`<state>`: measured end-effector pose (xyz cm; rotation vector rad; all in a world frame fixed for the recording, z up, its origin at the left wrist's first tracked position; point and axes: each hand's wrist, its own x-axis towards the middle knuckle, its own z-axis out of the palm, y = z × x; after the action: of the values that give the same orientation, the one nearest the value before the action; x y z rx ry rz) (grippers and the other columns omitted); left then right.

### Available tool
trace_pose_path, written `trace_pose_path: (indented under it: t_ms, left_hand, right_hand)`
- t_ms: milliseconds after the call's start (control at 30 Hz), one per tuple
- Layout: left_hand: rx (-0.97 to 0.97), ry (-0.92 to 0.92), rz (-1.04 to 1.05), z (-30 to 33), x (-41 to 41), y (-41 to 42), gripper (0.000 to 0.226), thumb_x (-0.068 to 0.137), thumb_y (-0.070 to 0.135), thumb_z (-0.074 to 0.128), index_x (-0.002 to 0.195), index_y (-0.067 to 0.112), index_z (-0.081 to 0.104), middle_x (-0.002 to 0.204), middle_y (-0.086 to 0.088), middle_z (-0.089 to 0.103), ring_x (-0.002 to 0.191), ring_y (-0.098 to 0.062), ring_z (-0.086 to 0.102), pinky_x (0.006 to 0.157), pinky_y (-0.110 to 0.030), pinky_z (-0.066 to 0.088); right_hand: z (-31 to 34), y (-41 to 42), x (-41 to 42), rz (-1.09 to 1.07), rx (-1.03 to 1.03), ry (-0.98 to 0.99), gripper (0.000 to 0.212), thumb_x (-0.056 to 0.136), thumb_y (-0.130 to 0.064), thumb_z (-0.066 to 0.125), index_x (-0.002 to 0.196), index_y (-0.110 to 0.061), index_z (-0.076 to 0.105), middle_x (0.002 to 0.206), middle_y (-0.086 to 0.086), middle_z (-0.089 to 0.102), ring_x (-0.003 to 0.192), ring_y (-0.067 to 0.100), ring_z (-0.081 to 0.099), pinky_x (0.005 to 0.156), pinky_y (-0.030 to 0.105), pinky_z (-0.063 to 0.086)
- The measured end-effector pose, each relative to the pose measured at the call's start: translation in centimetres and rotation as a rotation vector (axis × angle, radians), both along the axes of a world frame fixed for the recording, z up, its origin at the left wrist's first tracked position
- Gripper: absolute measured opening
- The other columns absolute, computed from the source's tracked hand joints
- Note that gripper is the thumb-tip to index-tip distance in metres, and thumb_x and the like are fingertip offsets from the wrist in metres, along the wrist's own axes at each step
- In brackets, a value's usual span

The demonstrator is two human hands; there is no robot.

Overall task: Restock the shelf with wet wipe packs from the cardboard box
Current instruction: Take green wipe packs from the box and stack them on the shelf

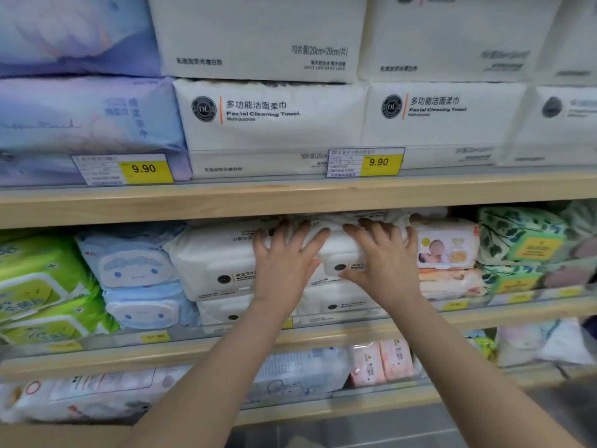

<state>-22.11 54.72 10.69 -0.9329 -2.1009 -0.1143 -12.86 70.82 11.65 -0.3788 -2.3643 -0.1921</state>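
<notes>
A white wet wipe pack (334, 252) lies on top of a stack of the same white packs (210, 263) on the middle shelf (181, 350). It is squeezed in just under the wooden board above (290, 198). My left hand (284, 260) lies on the pack's front left with its fingers spread over the top edge. On the pack's right half, my right hand (384, 257) presses the same way. A tan strip (64, 436) at the bottom left edge may be the cardboard box; I cannot tell.
Light blue packs (135, 273) and green packs (42, 286) fill the shelf to the left. Baby-print packs (447, 247) and leaf-print packs (523, 240) sit to the right. Facial towel packs (268, 118) stand on the shelf above, and more packs (97, 396) on the one below.
</notes>
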Motion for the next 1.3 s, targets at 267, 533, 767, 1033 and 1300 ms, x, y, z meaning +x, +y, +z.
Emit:
trace_pose_path:
  t_ms: [267,533,767,1033,1300]
  left_hand:
    - [-0.028,-0.082,-0.017,1.4,0.1,-0.3,0.064,0.071,0.049,0.068,0.130,0.036,0.048,0.122,0.005,0.059,0.102,-0.024,0.046,0.082,-0.050,0.043]
    - [0.103,-0.328,-0.083,2.5,0.3,-10.9,0.078,0.068,0.036,0.078,0.134,0.026,0.039,0.127,-0.011,0.053,0.115,-0.034,0.052,0.094,-0.054,0.042]
    - [0.103,-0.466,-0.042,0.7,-2.8,-15.5,0.088,0.065,0.015,0.082,0.141,0.025,0.037,0.142,-0.019,0.036,0.134,-0.035,0.030,0.086,-0.047,0.051]
    - [0.170,-0.457,-0.248,0.8,-5.2,-14.9,0.082,0.067,-0.007,0.072,0.130,0.028,0.034,0.129,-0.022,0.048,0.126,-0.028,0.027,0.090,-0.048,0.048]
    - [0.146,-0.513,-0.263,1.4,-6.0,-15.0,0.078,0.069,-0.005,0.072,0.132,0.025,0.039,0.133,-0.019,0.045,0.129,-0.033,0.033,0.100,-0.048,0.040]
  right_hand:
    - [1.3,-0.9,-0.2,-0.065,-0.072,-0.138,0.083,0.053,-0.051,0.083,0.127,-0.029,0.053,0.120,0.009,0.059,0.112,0.036,0.050,0.099,0.066,0.027]
    - [1.7,-5.7,0.7,0.168,-0.107,-0.167,0.083,0.064,-0.055,0.075,0.134,-0.025,0.044,0.137,0.004,0.046,0.129,0.028,0.039,0.108,0.062,0.017]
    - [2.1,-11.5,-5.4,0.342,0.045,-0.137,0.090,0.048,-0.053,0.084,0.128,-0.025,0.052,0.120,0.008,0.059,0.116,0.028,0.050,0.106,0.055,0.028]
    - [0.8,-13.2,-6.3,0.233,-0.012,-0.002,0.075,0.043,-0.057,0.083,0.106,-0.020,0.064,0.095,0.011,0.064,0.082,0.032,0.058,0.086,0.041,0.046]
    - [1.4,-13.5,-6.6,0.197,-0.045,-0.101,0.076,0.048,-0.055,0.083,0.112,-0.019,0.062,0.097,0.013,0.063,0.085,0.035,0.058,0.087,0.043,0.046]
